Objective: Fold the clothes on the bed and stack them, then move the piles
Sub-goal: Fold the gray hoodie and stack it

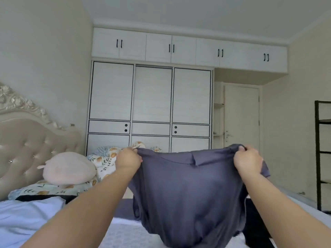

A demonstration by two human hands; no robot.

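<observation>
hands: left hand [128, 159] and right hand [248, 162] each pinch a top corner of the grey shirt [188, 190]
relation: shirt hangs below both hands, long axis vertical, hem touching the bed [123, 233] (lower centre)

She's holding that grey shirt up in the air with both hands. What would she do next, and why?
Probably lower the grey shirt flat onto the bed. The left hand and right hand pinch its top corners, spread wide, and it hangs unfolded with its hem bunched on the bed, so it needs a flat surface for folding.
</observation>
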